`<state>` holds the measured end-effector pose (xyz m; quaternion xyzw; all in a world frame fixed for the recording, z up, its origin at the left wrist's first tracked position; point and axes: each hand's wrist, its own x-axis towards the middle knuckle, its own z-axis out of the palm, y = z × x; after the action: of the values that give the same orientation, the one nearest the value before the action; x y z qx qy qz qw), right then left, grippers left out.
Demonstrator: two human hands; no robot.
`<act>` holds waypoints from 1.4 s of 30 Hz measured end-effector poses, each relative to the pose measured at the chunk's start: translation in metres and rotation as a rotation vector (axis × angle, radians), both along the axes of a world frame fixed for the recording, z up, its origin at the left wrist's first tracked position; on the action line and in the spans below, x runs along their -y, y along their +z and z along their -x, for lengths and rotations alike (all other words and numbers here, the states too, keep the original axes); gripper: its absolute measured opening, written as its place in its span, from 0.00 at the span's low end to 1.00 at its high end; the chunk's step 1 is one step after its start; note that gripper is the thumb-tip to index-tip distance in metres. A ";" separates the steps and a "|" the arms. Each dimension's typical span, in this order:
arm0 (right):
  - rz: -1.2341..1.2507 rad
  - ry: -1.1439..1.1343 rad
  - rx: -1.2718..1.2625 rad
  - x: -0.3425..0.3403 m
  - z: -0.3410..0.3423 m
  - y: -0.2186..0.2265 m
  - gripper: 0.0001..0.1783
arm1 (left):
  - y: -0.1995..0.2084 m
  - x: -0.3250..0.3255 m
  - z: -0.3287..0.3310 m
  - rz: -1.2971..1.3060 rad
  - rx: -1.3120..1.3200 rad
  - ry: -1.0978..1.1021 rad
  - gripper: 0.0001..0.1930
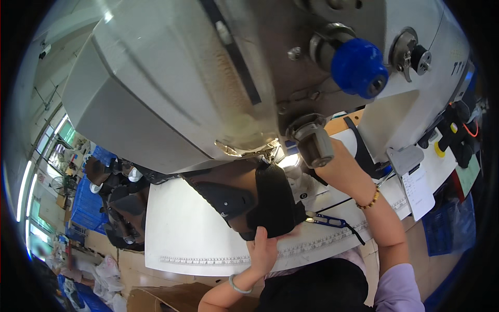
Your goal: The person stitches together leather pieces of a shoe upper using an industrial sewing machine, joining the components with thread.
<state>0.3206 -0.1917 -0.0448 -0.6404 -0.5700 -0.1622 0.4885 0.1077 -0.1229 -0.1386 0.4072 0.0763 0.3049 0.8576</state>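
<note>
A black and brown leather-like piece (228, 200) lies under the needle area of a large grey sewing machine (171, 93). Its near end is folded or curved over. My left hand (262, 251) grips that near edge, thumb on top and fingers out of sight beneath. My right hand (345, 169) reaches in beside the needle area, to the right of the piece. A grey cone-shaped machine part (313, 148) covers its fingertips, so whether they hold anything is hidden. Blue-handled thread snips (326, 220) rest on the white table (182, 234) between my hands.
A printed ruler strip (208, 260) runs along the table's near edge. Overhead sits a blue knob (358, 67) on the machine. More dark pieces (125, 208) are piled at the left near blue crates (88, 205). A cardboard box (171, 296) stands below the table; a white card (417, 192) hangs at right.
</note>
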 end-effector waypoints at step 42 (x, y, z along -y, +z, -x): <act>-0.052 0.661 -1.046 0.000 0.051 -0.040 0.09 | 0.124 -0.009 -0.004 -2.160 -0.598 0.303 0.33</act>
<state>0.2697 -0.1916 -0.0851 -0.4127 -0.4193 0.3194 0.7429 0.1116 -0.1143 -0.0141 0.9781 0.0236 0.2024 -0.0417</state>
